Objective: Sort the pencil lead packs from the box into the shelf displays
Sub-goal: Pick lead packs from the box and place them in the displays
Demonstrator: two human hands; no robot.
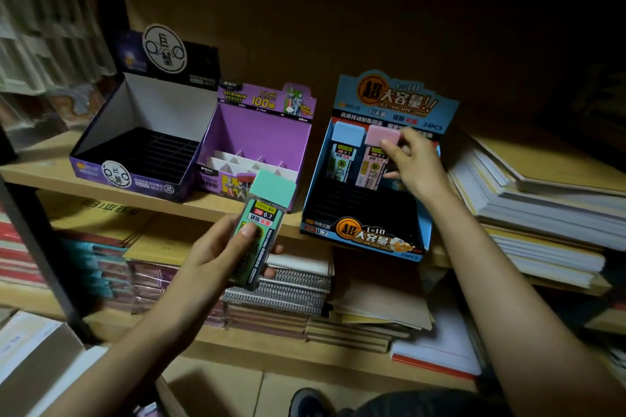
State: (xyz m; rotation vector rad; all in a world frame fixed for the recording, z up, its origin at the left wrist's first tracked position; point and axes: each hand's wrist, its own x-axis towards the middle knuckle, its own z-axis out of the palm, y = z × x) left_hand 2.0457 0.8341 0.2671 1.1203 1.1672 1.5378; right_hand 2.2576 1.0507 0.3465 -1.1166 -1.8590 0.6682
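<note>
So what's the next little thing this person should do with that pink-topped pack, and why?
Probably let go of it. The right hand pinches the pink-capped pack, which already stands in the blue display box beside the blue-capped pack. The left hand holds a green-capped pack, waiting its turn.

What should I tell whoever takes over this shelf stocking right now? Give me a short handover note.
Left grip: holds the green-capped pack in front of the shelf, not yet placed.
Right grip: pinches the pink-capped pack, standing in the back row of the blue display.
Done: the blue-capped pack stands beside the pink one in that row.
To do: release the pink pack, slot the green one, probably in the same display since its label looks alike. No packs show in the purple display or the dark display. The supply box is not clearly in view.
</note>
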